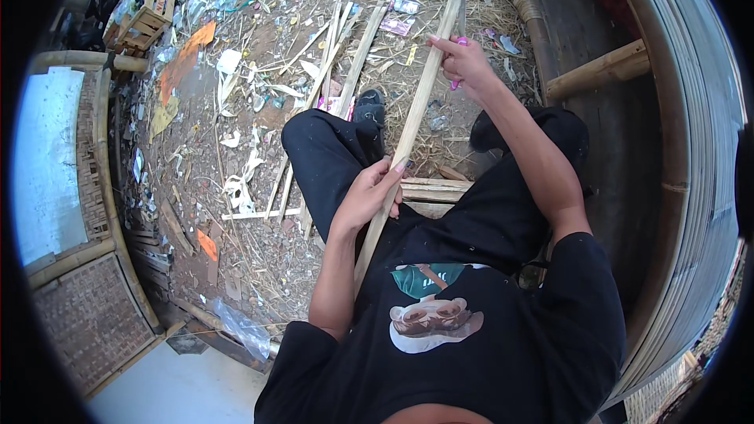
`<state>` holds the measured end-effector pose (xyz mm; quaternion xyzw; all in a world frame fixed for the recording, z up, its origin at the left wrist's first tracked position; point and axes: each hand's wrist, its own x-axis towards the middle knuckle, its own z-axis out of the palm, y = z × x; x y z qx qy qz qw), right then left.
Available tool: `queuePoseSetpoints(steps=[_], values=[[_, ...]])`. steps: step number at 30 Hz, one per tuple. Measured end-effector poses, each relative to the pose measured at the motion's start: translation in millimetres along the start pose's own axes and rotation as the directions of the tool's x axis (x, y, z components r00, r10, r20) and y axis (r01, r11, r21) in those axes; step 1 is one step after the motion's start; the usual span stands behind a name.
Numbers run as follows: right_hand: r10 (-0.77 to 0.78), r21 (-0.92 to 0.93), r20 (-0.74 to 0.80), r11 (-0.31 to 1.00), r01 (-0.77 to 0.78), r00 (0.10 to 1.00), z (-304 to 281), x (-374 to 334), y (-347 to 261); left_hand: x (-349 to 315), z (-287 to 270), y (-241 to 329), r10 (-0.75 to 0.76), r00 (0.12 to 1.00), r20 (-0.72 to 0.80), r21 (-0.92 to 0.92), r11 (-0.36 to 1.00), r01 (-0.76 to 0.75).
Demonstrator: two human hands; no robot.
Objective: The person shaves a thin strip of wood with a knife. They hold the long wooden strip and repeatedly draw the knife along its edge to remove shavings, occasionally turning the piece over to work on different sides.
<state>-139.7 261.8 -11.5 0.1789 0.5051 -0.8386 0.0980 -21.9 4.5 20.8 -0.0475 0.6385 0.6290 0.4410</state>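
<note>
A long, pale bamboo strip slants from beside my torso, across my lap, to the top edge of the view. My left hand is closed around its lower part, above my left thigh. Farther up, my right hand grips a knife by its pink handle, with the thumb lying against the strip. The knife's narrow grey blade points away from me along the strip's right side. Whether the blade touches the strip I cannot tell.
Several split bamboo strips lie on the littered dirt ground left of my legs. A wooden crate stands at the far left. Bamboo poles and a bamboo wall rise close on my right. Woven panels stand at the left.
</note>
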Motion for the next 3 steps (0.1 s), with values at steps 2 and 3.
queuePoseSetpoints(steps=[2,3], values=[[-0.041,0.021,-0.033,0.999,0.042,0.999,-13,9,-14,-13,-2,-5,-0.046,0.999,0.027,0.062,0.997,0.045],[-0.074,0.03,-0.058,0.997,0.076,0.996,-19,15,-21,-17,-1,-7,-0.09,0.995,0.044,0.111,0.99,0.085]])
